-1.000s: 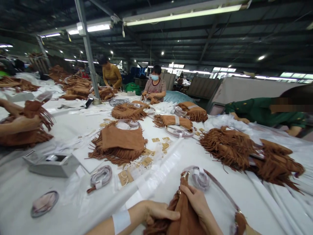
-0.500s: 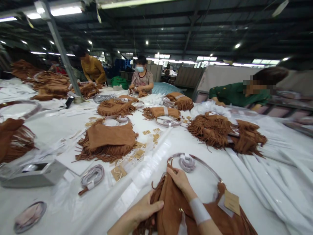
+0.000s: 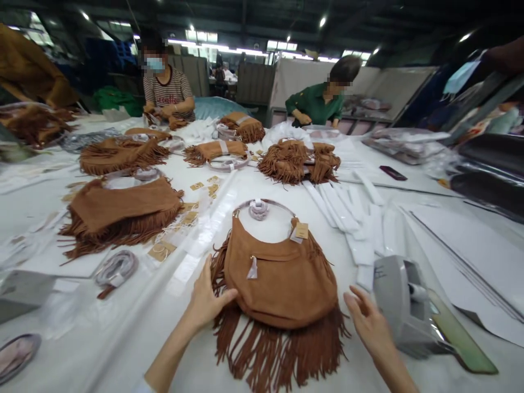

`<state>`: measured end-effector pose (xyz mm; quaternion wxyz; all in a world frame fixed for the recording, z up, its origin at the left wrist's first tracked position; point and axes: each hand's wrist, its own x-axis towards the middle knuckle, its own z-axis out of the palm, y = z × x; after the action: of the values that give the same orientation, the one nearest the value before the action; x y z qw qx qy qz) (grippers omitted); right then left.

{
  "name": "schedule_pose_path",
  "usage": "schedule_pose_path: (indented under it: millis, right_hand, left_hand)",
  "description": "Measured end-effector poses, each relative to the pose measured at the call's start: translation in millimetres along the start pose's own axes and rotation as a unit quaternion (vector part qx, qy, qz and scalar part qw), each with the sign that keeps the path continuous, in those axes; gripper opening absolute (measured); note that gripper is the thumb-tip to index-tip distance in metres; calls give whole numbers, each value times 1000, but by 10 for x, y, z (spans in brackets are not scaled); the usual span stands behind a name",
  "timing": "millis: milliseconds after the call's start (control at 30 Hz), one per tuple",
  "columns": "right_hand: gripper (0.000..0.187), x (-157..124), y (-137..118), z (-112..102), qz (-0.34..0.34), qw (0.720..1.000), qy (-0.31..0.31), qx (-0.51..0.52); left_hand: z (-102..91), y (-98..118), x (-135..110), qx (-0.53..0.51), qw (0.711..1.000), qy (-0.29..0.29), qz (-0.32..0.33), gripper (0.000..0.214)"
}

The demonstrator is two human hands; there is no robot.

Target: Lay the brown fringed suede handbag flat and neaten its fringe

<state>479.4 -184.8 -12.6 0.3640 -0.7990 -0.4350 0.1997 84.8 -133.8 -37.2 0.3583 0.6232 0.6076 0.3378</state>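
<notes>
A brown suede fringed bag [image 3: 282,278] lies flat on the white table [image 3: 286,196] right in front of me, fringe toward me, its wrapped strap [image 3: 258,209] looped above it and a paper tag [image 3: 302,230] at its top right. My left hand [image 3: 208,299] rests open on the bag's left edge, thumb on the suede. My right hand [image 3: 368,322] hovers open just right of the fringe, holding nothing.
A grey tape dispenser [image 3: 403,305] stands close to my right hand. More fringed bags [image 3: 118,210] lie left and behind, with a pile [image 3: 298,159] beyond. White strips [image 3: 347,207] lie to the right. Two people [image 3: 167,90] work across the table.
The bag was bunched in both my hands; now it lies spread flat on the table. Both hands have let go and opened. My view has swung right and down.
</notes>
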Motion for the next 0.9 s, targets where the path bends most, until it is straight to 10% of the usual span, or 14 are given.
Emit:
schedule_pose_path:
  millis: [200,433,567,733,900]
  right_hand:
    - [76,-315,-156,379,-39,994,-88,59]
    - [66,91,-416,606,-154,986,-54,-32]
    - [49,-190,-365,560,-274,961,5,-28]
    - [27,-674,-318,653,-410,894,-128,-130]
    - [39,-741,-506,872,-390,874,-141,-254]
  left_hand:
    - [297,65,-272,253,948,-10,194,76]
    - [170,68,274,246,948,9,203,57]
    - [146,134,26,213,948,88,219,38]
    - [481,277,-445,238,922,-59,300,45]
    - [796,378,-410,298,923,-64,236,37]
